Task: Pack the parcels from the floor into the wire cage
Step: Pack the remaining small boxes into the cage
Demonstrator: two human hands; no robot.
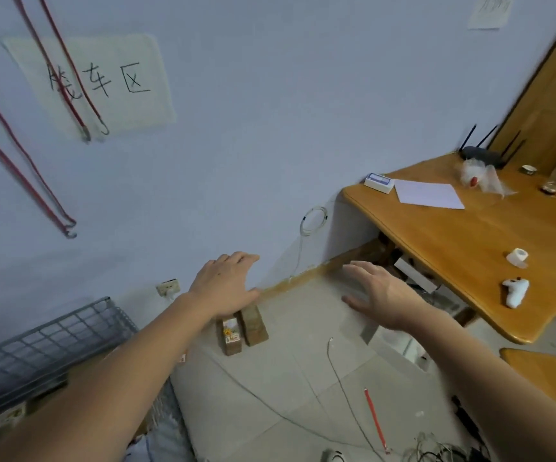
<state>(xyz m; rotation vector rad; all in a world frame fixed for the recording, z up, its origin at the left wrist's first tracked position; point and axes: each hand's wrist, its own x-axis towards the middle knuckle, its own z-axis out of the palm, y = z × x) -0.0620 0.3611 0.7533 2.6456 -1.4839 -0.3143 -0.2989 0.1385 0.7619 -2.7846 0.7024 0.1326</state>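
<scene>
Two small brown parcels [243, 330] stand side by side on the tiled floor near the wall; the left one bears a printed label. My left hand [226, 283] hovers just above them with fingers spread and holds nothing. My right hand [381, 293] reaches out to their right, also spread and empty, over bare floor. The grey wire cage [46, 341] sits at the lower left, partly hidden behind my left forearm; brown parcels show inside its lower part.
A wooden table [470, 241] with a router, paper, tape roll and white controller fills the right side. Thin cables and a red rod [375, 418] lie on the floor in front. Red hooked cords hang on the wall at left.
</scene>
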